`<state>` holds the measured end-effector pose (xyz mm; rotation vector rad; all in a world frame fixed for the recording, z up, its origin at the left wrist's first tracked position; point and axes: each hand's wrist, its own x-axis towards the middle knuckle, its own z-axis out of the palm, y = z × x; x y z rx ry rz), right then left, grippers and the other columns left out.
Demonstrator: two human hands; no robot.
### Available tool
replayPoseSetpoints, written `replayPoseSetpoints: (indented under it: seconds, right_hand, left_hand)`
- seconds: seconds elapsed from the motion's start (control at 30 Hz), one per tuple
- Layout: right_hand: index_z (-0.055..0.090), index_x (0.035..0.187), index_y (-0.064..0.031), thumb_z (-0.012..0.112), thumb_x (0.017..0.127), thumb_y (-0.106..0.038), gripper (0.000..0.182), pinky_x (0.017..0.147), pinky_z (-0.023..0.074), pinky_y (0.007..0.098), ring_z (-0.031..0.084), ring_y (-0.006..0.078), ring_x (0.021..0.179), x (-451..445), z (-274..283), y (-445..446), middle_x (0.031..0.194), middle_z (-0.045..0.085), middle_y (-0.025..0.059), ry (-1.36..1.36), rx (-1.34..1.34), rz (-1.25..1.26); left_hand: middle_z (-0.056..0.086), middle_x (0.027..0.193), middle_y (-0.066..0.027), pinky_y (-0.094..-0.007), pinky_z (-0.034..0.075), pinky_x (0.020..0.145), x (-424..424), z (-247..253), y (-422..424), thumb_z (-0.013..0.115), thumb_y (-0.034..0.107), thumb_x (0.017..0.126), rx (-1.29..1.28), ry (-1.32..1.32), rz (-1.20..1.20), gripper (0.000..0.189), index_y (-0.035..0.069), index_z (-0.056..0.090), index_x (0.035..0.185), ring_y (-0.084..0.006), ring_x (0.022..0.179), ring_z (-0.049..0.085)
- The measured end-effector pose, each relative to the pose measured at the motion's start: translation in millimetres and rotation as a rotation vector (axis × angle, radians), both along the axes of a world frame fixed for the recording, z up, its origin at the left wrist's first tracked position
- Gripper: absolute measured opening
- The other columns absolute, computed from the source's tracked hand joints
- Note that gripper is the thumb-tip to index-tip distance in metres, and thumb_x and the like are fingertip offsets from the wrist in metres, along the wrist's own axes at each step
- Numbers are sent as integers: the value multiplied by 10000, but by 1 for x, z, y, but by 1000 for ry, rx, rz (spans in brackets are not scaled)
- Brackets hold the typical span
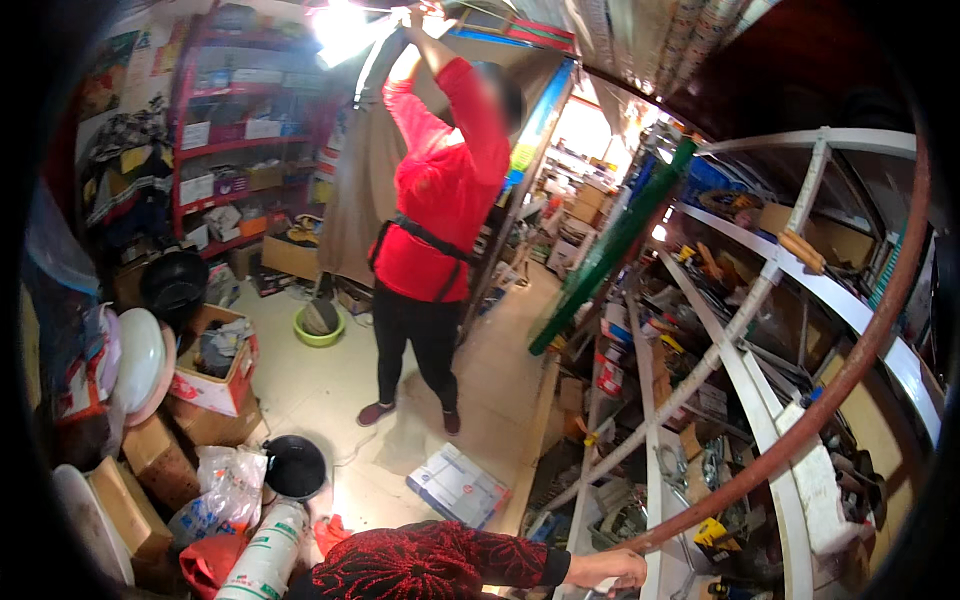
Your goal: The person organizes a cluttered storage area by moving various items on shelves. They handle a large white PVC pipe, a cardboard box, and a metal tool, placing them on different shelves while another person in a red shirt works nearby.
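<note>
A red-and-black patterned sleeve [435, 559] crosses the bottom edge and reaches right to my right hand [611, 568]. Its fingers curl around a small white object [604, 583], mostly hidden by the hand and the frame edge. Just above the knuckles, a long red-brown pole [814, 420] comes down in a curve from the upper right; whether the hand touches it I cannot tell. Beside the fingers stands a white metal rack upright [653, 517]. My left hand is out of view.
A person in red [431, 217] stands ahead, arms raised toward a bright lamp [341, 34]. A flat box [457, 487], black bucket [295, 466] and green basin [319, 339] sit on the tiled floor. A green bundle [615, 247] leans by the cluttered rack. Cartons [161, 461] crowd the left.
</note>
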<state>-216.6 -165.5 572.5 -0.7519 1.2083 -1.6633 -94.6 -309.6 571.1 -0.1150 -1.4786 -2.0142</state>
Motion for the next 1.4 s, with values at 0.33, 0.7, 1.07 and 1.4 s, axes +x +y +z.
replayPoseSetpoints:
  seconds: [0.33,0.7,1.07,1.4]
  right_hand:
    - [245,1331,-132,527,789,-480,704,931,376,395,462,277,1076,19,-3,-24,1234,424,132,32,24,133]
    - [257,1322,-126,522,793,-471,684,927,378,392,466,273,1070,22,-5,-26,1226,431,130,49,35,145]
    - [269,1313,-121,517,797,-461,665,923,381,389,469,270,1064,27,-3,-32,1217,439,127,66,43,169]
    - [281,1304,-116,512,801,-452,648,919,383,387,473,267,1058,25,-3,-38,1210,445,125,71,51,173]
  left_hand:
    - [376,590,98,-205,250,402,42,16,10,538,257,827,255,-455,188,140,151,511,740,-25,463,318]
    - [519,755,-5,-245,410,548,34,-5,17,526,53,740,167,-362,75,109,55,541,848,-93,664,505]
    - [523,720,-55,-260,437,564,29,-64,-6,461,-89,667,519,-3,98,185,-1,531,814,-145,645,523]
    - [489,657,13,-212,343,491,70,-21,0,509,111,746,287,-273,427,92,60,579,777,-86,545,424]
